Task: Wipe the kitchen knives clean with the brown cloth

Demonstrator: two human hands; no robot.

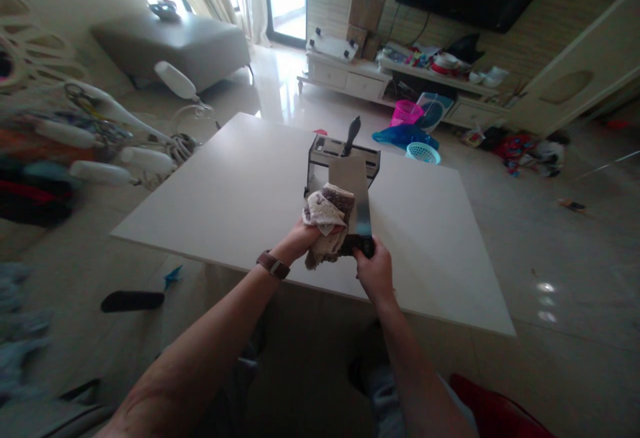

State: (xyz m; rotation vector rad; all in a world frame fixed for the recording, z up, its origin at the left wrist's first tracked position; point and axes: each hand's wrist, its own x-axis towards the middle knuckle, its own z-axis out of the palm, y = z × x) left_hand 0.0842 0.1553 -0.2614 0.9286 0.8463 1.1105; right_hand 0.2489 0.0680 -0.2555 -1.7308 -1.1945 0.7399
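A wide-bladed cleaver (pixel 356 188) points away from me over the white table (pixel 220 191). My right hand (pixel 376 270) is closed round its dark handle near the table's front edge. My left hand (pixel 299 239) holds a folded, brown-and-white cloth (pixel 327 215), which lies against the left side of the blade; the fingers are partly hidden by the cloth. Just beyond the blade stands a knife holder (pixel 320 151) with a dark frame, partly covered by the cleaver. A black-handled knife (pixel 353 133) sticks up out of the holder's top.
Past the table's far edge are a light-blue basket (pixel 423 153), a pink basket (pixel 406 113) and a blue bag (pixel 400 137). White lamp arms (pixel 175 80) stand off the left side. A long cabinet (pixel 345 79) runs along the far wall.
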